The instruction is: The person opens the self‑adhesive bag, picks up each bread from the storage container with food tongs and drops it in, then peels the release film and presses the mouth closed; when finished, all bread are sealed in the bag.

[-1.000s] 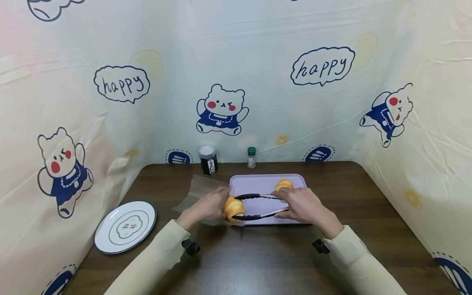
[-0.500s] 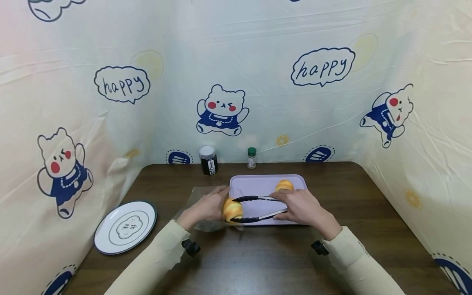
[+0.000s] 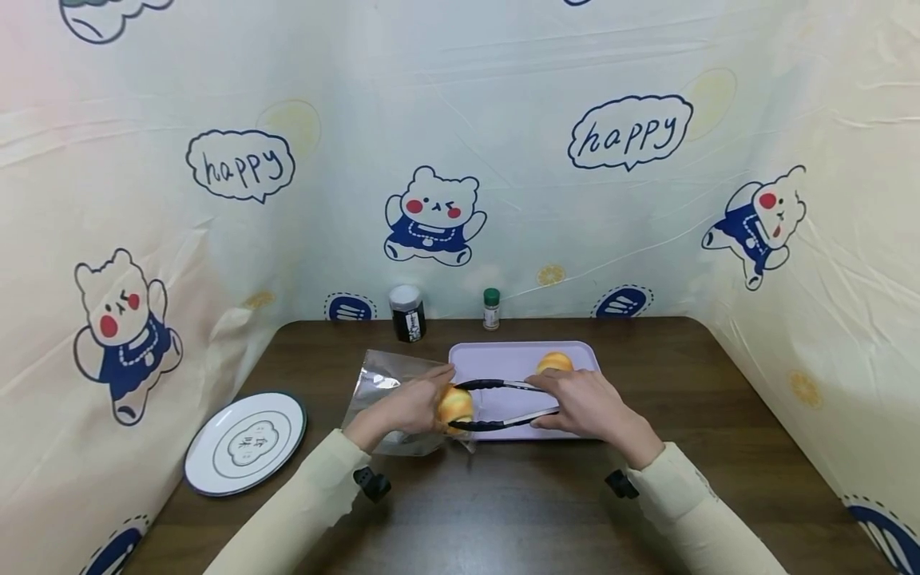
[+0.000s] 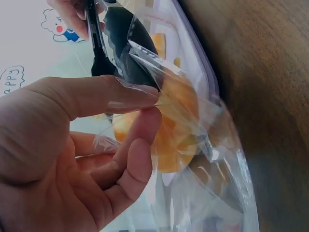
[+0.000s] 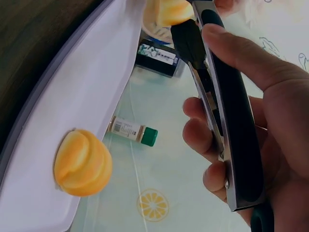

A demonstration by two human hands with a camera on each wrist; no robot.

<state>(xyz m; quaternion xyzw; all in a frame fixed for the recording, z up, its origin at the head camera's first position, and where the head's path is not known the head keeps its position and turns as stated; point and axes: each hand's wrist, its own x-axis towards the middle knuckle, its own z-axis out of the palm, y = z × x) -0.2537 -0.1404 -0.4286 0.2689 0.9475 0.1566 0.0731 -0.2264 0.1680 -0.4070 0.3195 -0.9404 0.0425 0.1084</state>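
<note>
My left hand [image 3: 411, 403] pinches the rim of a clear plastic bag [image 4: 217, 183] between thumb and fingers. At the bag's mouth is a golden bread roll [image 3: 456, 406], seen through the film in the left wrist view. My right hand [image 3: 591, 406] grips a pair of black-and-silver tongs [image 5: 234, 116]. The tongs' black tips reach left to the roll, one on its far side and one on its near side. A second bread roll [image 5: 83, 163] lies on the lilac tray [image 3: 496, 363], just beyond my right hand. Film and fingers partly hide the first roll.
A white plate [image 3: 246, 444] with a dark rim is at the table's left edge. Behind the tray stand a dark jar [image 3: 407, 315] with a pale lid and a small green-capped bottle [image 3: 491, 309]. A printed cloth [image 3: 517, 200] surrounds the brown table [image 3: 517, 503].
The bag's loose end dipped, then spread out and rose again to the left of my left hand. Both hands and the tongs have hardly moved; the roll stays between the tips.
</note>
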